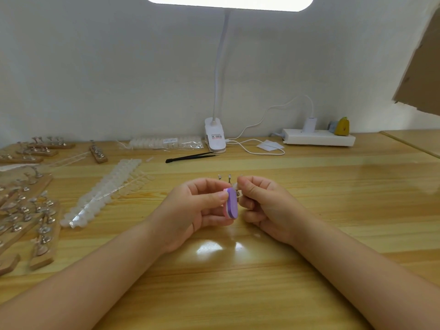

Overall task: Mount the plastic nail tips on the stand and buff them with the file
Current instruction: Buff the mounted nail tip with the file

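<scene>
1. Wooden surface (pixel 309 186) stretched beneath a white clip lamp (pixel 215 136) standing beyond both grips.
2. Spare stands (pixel 44 236) and strips of nail tips (pixel 104 194) lay left of the left hand (pixel 192 210).
3. Left grip pinched the purple file (pixel 231 203).
4. Right hand (pixel 264 206) curled its grip around a small clip stand (pixel 229 179), mostly hidden, just beside the file.

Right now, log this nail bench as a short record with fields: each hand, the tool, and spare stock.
left hand: pinches the purple file
right hand: fingers curled around a small clip stand, mostly hidden
spare stands: on the table's left side
nail tip strips: left of the hands
tweezers: near the lamp clip
</scene>
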The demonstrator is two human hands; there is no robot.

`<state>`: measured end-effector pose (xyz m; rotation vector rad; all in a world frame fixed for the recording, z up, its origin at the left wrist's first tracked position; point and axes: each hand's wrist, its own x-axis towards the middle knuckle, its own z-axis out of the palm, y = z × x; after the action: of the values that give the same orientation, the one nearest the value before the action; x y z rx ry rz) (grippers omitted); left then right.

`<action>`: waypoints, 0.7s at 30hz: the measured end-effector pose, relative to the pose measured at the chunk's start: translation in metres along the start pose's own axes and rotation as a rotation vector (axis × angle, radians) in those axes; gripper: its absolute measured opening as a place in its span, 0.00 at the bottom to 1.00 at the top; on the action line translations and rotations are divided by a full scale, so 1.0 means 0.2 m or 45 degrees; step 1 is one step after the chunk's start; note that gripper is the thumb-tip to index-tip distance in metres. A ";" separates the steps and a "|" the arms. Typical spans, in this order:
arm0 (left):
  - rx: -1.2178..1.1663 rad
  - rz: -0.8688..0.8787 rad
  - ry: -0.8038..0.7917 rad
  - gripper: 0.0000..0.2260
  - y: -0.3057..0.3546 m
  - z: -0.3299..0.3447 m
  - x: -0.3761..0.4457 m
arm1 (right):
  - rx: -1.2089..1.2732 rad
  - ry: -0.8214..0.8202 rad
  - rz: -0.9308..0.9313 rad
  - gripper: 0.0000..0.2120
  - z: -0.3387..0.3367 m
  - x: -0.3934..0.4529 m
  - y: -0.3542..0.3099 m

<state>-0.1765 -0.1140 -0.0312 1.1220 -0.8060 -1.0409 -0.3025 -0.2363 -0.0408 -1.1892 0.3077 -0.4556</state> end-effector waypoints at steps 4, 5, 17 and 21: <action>-0.047 0.038 0.042 0.11 0.00 0.00 0.01 | 0.029 0.025 0.001 0.06 0.00 0.00 0.00; -0.065 0.045 0.056 0.12 0.01 0.00 0.01 | 0.035 0.026 0.001 0.06 0.00 0.00 0.00; -0.056 0.045 0.076 0.12 0.00 0.01 0.00 | -0.053 0.016 0.002 0.06 0.01 -0.01 -0.01; -0.184 0.112 0.201 0.16 0.01 -0.01 0.02 | -0.082 -0.014 0.006 0.06 0.02 -0.01 0.00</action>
<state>-0.1721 -0.1163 -0.0291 1.0221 -0.6388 -0.9103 -0.3024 -0.2318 -0.0392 -1.2534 0.3180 -0.4377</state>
